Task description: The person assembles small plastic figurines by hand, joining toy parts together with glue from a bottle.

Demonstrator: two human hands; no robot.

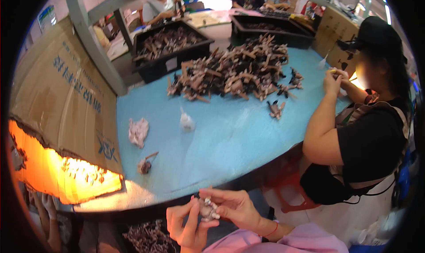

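Note:
Both my hands hold one small grey-pink figurine (207, 211) with white and dark parts, just off the near edge of the blue table (212, 151). My left hand (187, 224) pinches it from the left with bent fingers. My right hand (239, 208) grips its other side between thumb and fingers. Beyond them on the table lies a similar small piece with a brown stick (144, 165). Farther back are a crumpled pinkish cloth (138, 132) and a translucent bottle with a thin nozzle (187, 122).
A large heap of stick-bearing figurines (234, 71) covers the far table. Black crates (172, 49) (272, 31) stand behind it. A cardboard panel (66, 89) and glowing lamp light border the left. A co-worker in black (372, 138) sits at right beside a red stool (292, 193). Small pieces (150, 237) lie below.

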